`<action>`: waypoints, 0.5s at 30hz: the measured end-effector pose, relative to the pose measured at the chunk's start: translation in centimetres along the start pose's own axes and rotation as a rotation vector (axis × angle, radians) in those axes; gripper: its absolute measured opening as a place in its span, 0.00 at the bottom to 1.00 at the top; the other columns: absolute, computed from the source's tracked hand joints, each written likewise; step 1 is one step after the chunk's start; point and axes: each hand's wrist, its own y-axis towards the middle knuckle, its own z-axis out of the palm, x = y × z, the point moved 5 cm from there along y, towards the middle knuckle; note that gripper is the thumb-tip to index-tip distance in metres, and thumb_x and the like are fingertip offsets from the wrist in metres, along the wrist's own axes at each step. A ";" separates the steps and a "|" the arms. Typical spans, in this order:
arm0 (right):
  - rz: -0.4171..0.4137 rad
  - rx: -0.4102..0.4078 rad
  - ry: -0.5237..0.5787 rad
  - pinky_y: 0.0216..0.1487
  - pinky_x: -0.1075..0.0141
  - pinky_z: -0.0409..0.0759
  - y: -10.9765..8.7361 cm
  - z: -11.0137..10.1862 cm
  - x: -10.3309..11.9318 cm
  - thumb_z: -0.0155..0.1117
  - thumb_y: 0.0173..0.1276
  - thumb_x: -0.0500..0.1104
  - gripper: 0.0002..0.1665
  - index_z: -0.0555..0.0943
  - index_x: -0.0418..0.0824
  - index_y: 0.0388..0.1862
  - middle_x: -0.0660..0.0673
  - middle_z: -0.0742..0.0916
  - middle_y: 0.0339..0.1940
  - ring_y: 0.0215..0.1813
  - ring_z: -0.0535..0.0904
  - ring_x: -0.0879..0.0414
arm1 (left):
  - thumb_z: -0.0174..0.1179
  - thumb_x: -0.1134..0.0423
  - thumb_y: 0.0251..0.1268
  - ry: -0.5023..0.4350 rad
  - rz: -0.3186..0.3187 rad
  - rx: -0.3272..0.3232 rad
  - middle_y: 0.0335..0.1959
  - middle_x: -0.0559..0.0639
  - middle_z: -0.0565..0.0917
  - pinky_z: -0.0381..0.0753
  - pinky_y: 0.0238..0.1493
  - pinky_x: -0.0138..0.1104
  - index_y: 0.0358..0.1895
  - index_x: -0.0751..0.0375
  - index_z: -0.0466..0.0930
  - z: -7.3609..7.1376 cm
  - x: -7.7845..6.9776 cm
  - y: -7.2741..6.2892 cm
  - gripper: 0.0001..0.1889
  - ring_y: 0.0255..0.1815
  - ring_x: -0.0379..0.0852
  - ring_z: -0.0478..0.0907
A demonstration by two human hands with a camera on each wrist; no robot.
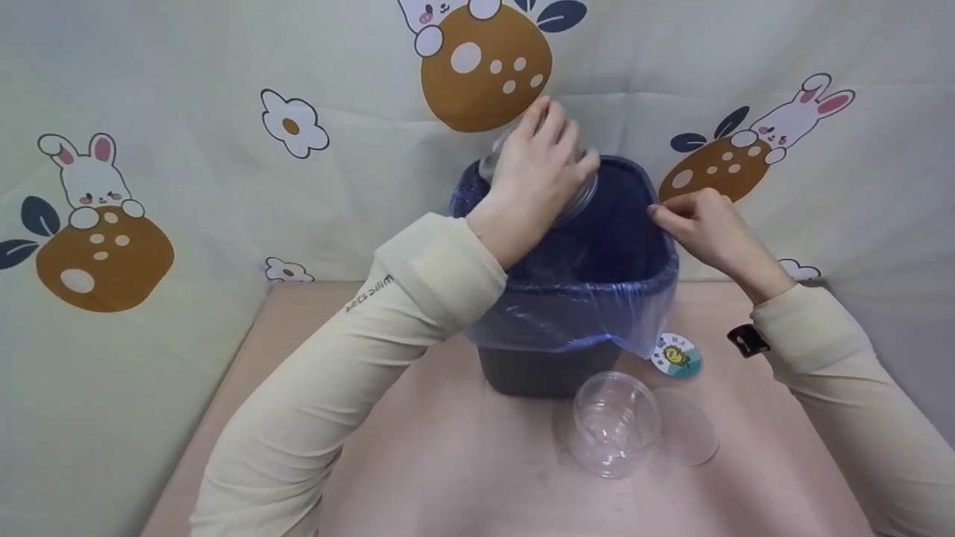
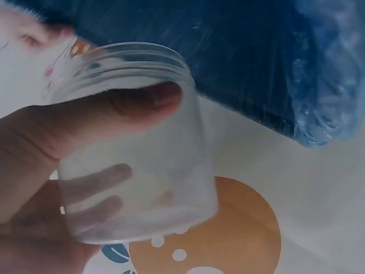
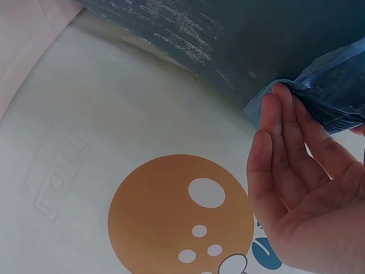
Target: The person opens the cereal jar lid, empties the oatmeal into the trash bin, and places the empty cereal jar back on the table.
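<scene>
Over the far left part of the bin's mouth, my left hand (image 1: 537, 160) grips a clear plastic jar (image 2: 171, 142), thumb along one side and fingers round the other. The jar is tipped, its threaded, lidless mouth towards the inside of the bin; it looks see-through, with no contents showing. A translucent blue bin liner (image 1: 552, 321) is folded over the rim of the dark grey trash bin (image 1: 548, 373). At the right rim, my right hand (image 1: 705, 227) pinches the liner's edge, its other fingers (image 3: 262, 151) lying along the outside. Much of the bin's inside is in shadow.
On the pink tabletop (image 1: 448, 462), a second clear jar (image 1: 615, 447) stands before the bin, beside a clear disc (image 1: 697, 432). A round printed card (image 1: 679, 358) lies by the bin's right side. A patterned cloth (image 1: 358, 201) hangs close behind.
</scene>
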 end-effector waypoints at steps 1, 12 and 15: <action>0.002 -0.002 0.000 0.16 0.66 0.54 0.0 0.1 0.0 0.53 0.72 0.46 0.23 0.77 0.37 0.18 0.52 0.65 0.12 0.15 0.59 0.59 | 0.39 0.73 0.76 0.005 0.005 0.036 0.69 0.62 0.63 0.43 0.73 0.46 0.72 0.47 0.61 0.1 -0.1 0.0 0.26 0.71 0.62 0.53; -0.005 -0.015 -0.003 0.17 0.66 0.51 0.1 0.2 -0.2 0.54 0.72 0.46 0.24 0.72 0.41 0.13 0.53 0.63 0.12 0.14 0.55 0.62 | 0.41 0.77 0.67 -0.063 -0.235 -0.589 0.60 0.60 0.72 0.49 0.72 0.45 0.68 0.48 0.67 -2.2 3.0 -1.4 0.29 0.65 0.60 0.64; -0.006 -0.005 0.002 0.17 0.66 0.52 0.0 0.3 -0.3 0.53 0.72 0.46 0.24 0.73 0.40 0.14 0.52 0.63 0.12 0.14 0.55 0.62 | 0.49 0.71 0.66 -0.110 -0.190 -0.341 0.61 0.61 0.71 0.49 0.72 0.46 0.67 0.49 0.68 -0.8 2.8 -1.2 0.26 0.65 0.61 0.61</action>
